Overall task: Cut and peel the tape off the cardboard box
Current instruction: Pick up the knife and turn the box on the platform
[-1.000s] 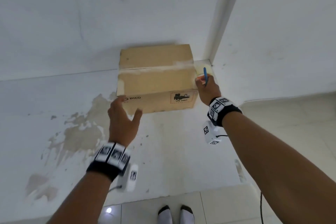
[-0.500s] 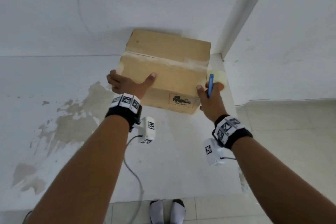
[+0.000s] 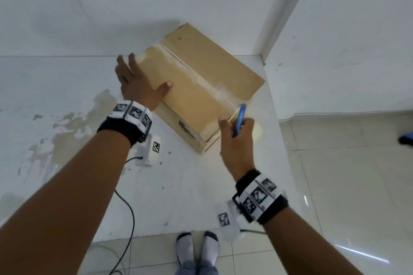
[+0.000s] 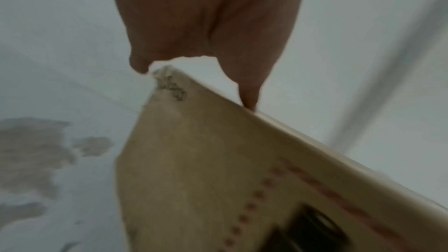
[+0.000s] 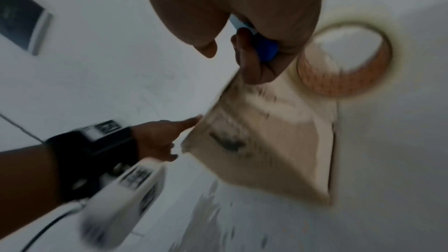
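Note:
A brown cardboard box (image 3: pixel 201 87) lies diagonally on a white ledge (image 3: pixel 178 185). A pale tape strip (image 3: pixel 192 73) runs along its top seam. My left hand (image 3: pixel 136 82) rests on the box's left corner, fingers straight along the side and thumb on top. My right hand (image 3: pixel 237 134) grips a blue cutter (image 3: pixel 240 116) at the box's near right corner. In the right wrist view the cutter (image 5: pixel 264 47) sits between curled fingers just above the box (image 5: pixel 266 141) corner. The left wrist view shows the thumb touching the box (image 4: pixel 206 170) top edge.
A roll of tape (image 5: pixel 344 83) lies on the ledge right beside the box, behind my right hand. White walls close off the far side and right. A stained patch (image 3: pixel 67 129) marks the ledge's left. A cable (image 3: pixel 127 219) hangs near my socked feet (image 3: pixel 196 250) on tiled floor.
The box has turned from square-on to diagonal. My left hand went from its front left corner to further along the left end. The right hand drew back with the cutter.

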Motion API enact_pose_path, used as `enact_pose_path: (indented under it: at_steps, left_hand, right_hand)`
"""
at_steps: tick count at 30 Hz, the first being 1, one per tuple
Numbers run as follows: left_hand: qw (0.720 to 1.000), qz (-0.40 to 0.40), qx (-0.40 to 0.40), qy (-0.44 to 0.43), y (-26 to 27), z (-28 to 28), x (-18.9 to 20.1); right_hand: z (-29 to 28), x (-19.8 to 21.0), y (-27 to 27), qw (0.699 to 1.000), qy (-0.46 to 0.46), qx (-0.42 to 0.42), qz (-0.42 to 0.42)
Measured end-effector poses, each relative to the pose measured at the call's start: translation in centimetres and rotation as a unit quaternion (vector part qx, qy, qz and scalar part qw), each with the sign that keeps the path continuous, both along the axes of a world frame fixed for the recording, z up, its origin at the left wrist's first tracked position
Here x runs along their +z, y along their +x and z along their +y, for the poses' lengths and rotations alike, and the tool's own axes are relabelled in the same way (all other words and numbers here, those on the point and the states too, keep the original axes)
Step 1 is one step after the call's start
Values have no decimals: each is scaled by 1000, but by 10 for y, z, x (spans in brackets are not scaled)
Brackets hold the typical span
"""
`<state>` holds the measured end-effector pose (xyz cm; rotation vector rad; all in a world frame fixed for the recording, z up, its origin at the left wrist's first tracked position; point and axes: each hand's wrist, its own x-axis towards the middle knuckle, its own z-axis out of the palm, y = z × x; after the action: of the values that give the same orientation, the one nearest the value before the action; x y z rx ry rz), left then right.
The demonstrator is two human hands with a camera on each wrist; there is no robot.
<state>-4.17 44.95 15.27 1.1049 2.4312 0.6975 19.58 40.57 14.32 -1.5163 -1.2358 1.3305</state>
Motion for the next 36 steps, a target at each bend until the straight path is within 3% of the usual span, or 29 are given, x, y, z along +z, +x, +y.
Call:
enact_pose_path:
  at_steps: [2,5,9,12,18,24,31,34,36]
  left_hand:
    - [994,76,-59,51,37,-9,2]
    - [981,89,-162,58,106,-24,-7]
    - [953,182,-241,2,150,-42,-35]
    - [927,257,-273,21,139,-48,-46]
    - [894,279,-350,13,95,-59,-43]
    - [857,291,-412,-102,41,-62,-28]
    - [849,263,-441,-125,28,-59,-25]
    - [848,257,-446,-123,24,-57,-25]
    - [847,258,-448,-121,23,-57,-24]
  right_hand:
    - [32,11,14,996,57,-37,-57]
    - [85,13,31,984,93,-80,-128]
    - [119,-6,41,974,67,15,-217]
    - [112,-16,45,977,59,15,-203]
    - [64,-12,43,977,104,-23,-183]
    - [12,-18,22,985,82,-93,-122]
    - [3,-9,22,989,59,-85,-104]
    - [-8,-6,32,990,49,-130,-23]
    - [-23,-10,37,994,35,-102,1]
